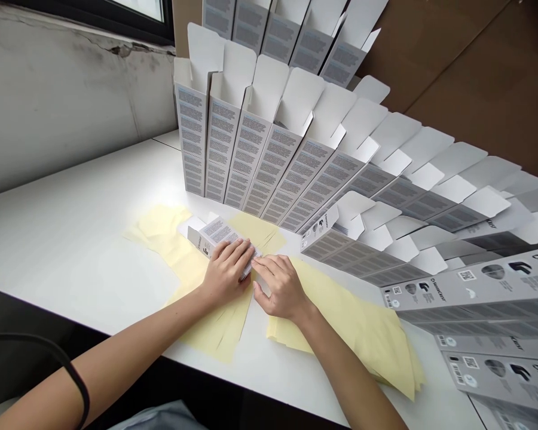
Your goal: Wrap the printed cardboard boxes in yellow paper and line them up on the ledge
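A small printed cardboard box [224, 232] lies at a slant on yellow paper sheets [219, 331], its white flaps standing out at the far left end. My left hand [226, 272] is wrapped over the box from above, fingers closed across its printed side. At the near end of the box, my right hand [280, 283] has bent fingers against the edge, with the thumb lower down. That end is partly hidden behind my fingers. To the right of my right hand spreads a stack of yellow paper [341, 304].
Tall open-topped boxes [260, 149] stand in a row behind my hands, with more at the back. Shorter open boxes [341, 239] stand to the right, beside closed boxes [466, 283] lying stacked. The white table [72, 239] meets a wall [72, 89] at the left.
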### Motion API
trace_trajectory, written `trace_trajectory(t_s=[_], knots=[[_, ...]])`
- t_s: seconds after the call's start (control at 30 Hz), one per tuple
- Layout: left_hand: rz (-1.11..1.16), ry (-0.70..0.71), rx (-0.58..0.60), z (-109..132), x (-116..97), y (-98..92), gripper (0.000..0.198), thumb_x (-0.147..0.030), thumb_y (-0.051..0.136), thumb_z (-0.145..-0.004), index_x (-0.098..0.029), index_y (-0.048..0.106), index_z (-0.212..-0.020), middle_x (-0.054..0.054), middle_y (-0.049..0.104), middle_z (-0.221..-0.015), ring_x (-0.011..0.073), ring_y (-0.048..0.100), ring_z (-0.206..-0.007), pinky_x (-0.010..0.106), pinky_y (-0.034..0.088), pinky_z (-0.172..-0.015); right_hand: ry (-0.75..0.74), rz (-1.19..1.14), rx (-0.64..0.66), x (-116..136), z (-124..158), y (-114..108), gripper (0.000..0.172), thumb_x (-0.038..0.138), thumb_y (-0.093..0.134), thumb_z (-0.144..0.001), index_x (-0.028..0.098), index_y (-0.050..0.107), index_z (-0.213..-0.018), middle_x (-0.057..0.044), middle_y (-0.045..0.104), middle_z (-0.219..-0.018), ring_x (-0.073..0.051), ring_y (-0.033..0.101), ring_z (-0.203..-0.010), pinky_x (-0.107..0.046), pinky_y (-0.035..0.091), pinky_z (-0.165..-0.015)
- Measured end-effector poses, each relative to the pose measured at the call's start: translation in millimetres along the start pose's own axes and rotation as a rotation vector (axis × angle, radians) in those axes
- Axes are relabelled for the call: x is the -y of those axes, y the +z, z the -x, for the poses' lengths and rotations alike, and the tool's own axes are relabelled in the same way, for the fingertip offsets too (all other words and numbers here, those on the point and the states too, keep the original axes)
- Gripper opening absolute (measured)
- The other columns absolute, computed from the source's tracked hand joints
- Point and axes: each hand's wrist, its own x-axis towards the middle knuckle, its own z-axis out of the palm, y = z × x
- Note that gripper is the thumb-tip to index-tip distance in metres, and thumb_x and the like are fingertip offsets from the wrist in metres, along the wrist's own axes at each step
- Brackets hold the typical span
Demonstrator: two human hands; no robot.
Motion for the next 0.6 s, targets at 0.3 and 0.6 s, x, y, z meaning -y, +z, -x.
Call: trace_trajectory(t_s=[0.3, 0.6], knots=[[-0.007, 0.011, 0.001, 0, 0, 0.4, 0.05, -0.023, 0.057, -0.076, -0.014, 0.054, -0.126, 0.013, 0.061, -0.128, 0.0283, 0.057, -0.117, 0.044, 0.037, -0.099, 0.197, -0.358, -0.068, -3, -12, -13, 0.019, 0.018, 0.053, -0.085, 0.017, 0.066, -0.098, -0.007, 0.069, -0.093, -0.019, 0.06, -0.088, -0.035, 0.047, -0.08], [-0.028, 0.019, -0.002, 0, 0, -0.8, 0.052, -0.018, 0.057, -0.073, -0.014, 0.054, -0.125, 0.013, 0.061, -0.128, 0.0292, 0.057, -0.117, 0.045, 0.037, -0.098, 0.87, -0.874, 0.194, -36, -30, 11, 0.035, 0.047, 0.068, -0.077, 0.014, 0.069, -0.09, -0.008, 0.07, -0.094, -0.019, 0.063, -0.091, -0.033, 0.047, -0.086]])
